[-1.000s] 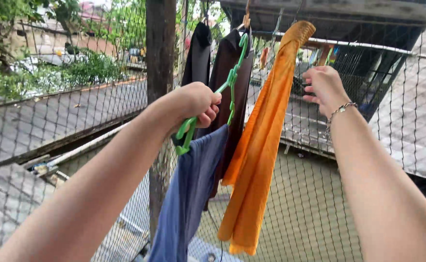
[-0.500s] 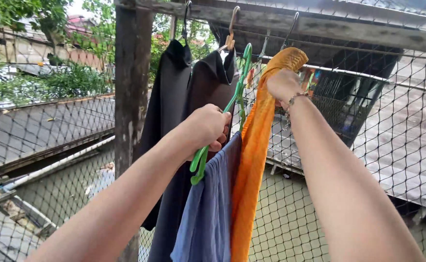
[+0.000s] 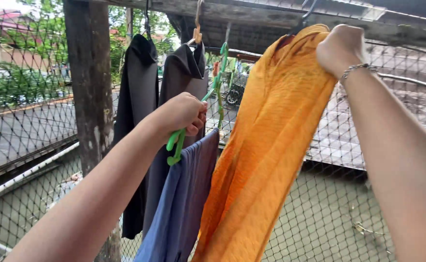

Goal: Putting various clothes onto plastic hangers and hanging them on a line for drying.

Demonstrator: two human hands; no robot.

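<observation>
L hand (image 3: 183, 112) fist closed on lower end of green hanger (image 3: 208, 99) w/ blue cloth (image 3: 184, 204); hanger axis slants up-right toward beam (image 3: 251, 17). R hand (image 3: 341, 48) clenched on top of orange cloth (image 3: 266, 150), just under beam, nearer to it.

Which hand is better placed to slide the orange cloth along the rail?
Right, probably. The right hand already grips the orange cloth at its top, while the left hand holds the green hanger.

Left to right: wooden post (image 3: 89, 87), two dark garments (image 3: 140, 97), green plastic hanger (image 3: 208, 97) carrying blue cloth (image 3: 184, 204), orange cloth (image 3: 266, 145). All hang under wooden beam (image 3: 222, 12); wire mesh fence (image 3: 329, 213) behind.
</observation>
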